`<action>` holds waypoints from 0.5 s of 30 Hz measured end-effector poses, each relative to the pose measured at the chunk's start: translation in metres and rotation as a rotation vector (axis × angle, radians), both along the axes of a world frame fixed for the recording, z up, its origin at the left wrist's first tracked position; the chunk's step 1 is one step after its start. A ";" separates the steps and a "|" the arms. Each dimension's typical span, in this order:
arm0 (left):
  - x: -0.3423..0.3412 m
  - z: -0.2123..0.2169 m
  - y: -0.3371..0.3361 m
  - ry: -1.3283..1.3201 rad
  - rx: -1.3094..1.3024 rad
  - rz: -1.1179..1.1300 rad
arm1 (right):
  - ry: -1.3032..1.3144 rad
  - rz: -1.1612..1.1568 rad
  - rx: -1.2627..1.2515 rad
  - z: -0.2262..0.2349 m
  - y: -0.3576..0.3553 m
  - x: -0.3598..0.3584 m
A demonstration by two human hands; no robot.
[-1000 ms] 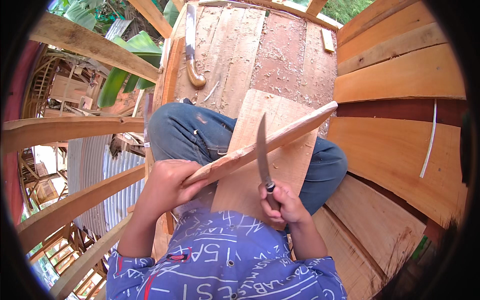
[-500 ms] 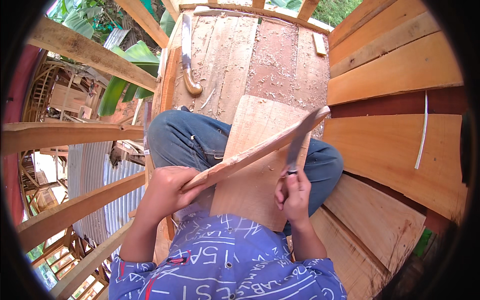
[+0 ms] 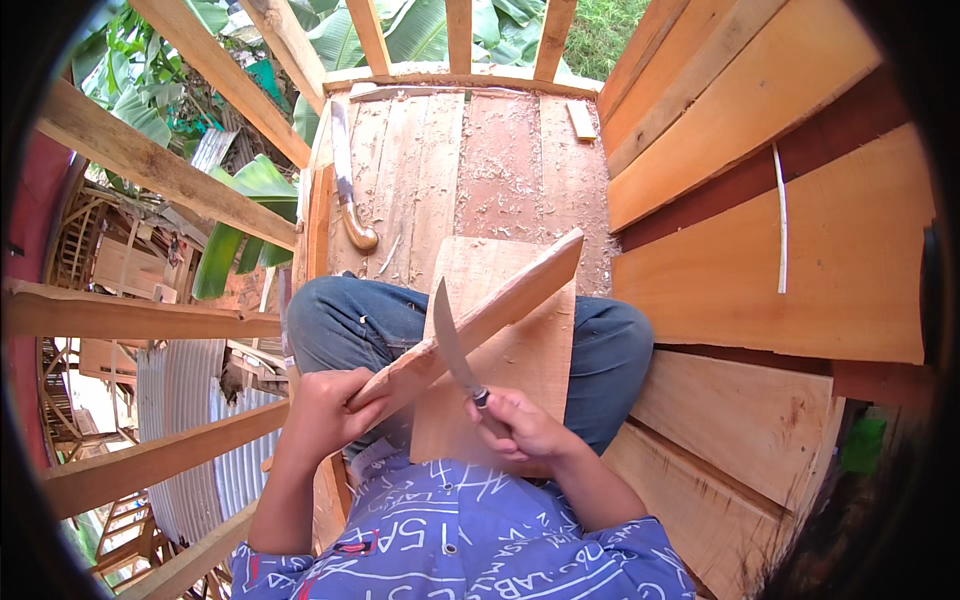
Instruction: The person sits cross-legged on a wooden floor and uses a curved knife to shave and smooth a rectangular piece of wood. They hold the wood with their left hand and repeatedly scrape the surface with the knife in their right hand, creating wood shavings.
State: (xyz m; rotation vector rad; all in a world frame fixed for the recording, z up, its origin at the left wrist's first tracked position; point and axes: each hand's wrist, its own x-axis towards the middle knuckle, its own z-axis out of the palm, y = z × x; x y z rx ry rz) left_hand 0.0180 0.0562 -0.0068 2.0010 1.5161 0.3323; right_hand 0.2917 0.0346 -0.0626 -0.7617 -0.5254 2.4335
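Observation:
A long, roughly hewn wooden stick [image 3: 505,308] slants across my lap, its far end raised toward the right. My left hand [image 3: 340,408] is closed around its near end. In my right hand [image 3: 515,425] is a knife [image 3: 457,345] with a curved blade, its handle wrapped by my fingers. The blade points up and away, crossing the stick near its middle; whether it touches the wood I cannot tell. Under the stick, a flat wooden board [image 3: 470,262] rests over my crossed legs.
A machete [image 3: 345,170] with a curved wooden handle lies at the far left of the plank floor [image 3: 400,130], which is strewn with shavings. A small wood block [image 3: 581,121] sits far right. Slatted rails [image 3: 160,315] line the left; plank walls [image 3: 740,255] stand on the right.
My right hand and knife have moved left and nearer, from the stick's far end to its middle. The stick's far end sits lower and further left in view. The whole view has shifted.

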 end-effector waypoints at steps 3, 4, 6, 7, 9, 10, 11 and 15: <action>0.004 0.004 -0.004 -0.031 0.026 0.030 | -0.129 -0.079 0.181 -0.001 -0.010 -0.014; 0.005 0.004 -0.006 -0.035 0.028 0.036 | -0.176 -0.164 0.192 -0.002 -0.009 -0.011; 0.003 0.003 -0.012 -0.027 0.033 0.056 | -0.250 -0.328 0.209 -0.004 -0.008 -0.005; 0.003 0.003 -0.012 -0.012 0.041 0.049 | -0.252 -0.450 0.138 0.002 -0.007 0.000; 0.004 0.002 -0.010 0.013 0.054 0.025 | -0.496 -0.366 0.585 -0.013 -0.013 -0.007; 0.005 0.004 -0.008 0.012 0.058 0.022 | -0.504 -0.328 0.616 -0.012 -0.022 -0.010; 0.006 0.005 -0.010 0.011 0.056 0.026 | -0.507 -0.287 0.653 -0.005 -0.027 -0.016; 0.006 0.009 -0.019 -0.002 0.075 0.040 | -0.379 -0.340 0.323 -0.007 -0.023 0.000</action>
